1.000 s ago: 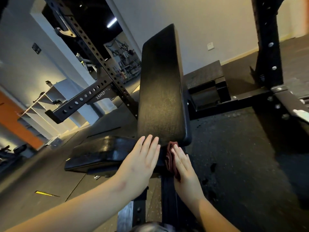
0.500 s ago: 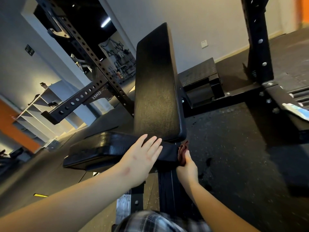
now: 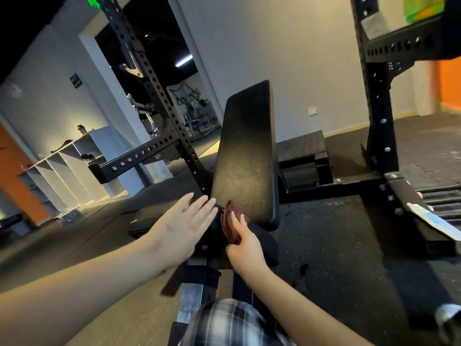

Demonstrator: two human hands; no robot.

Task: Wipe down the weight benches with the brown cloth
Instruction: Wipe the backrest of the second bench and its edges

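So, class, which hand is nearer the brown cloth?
Right. The right hand presses on the brown cloth; the left hand lies flat just left of it.

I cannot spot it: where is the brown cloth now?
Head view, lower centre: the brown cloth is under the right hand, at the foot of the backrest.
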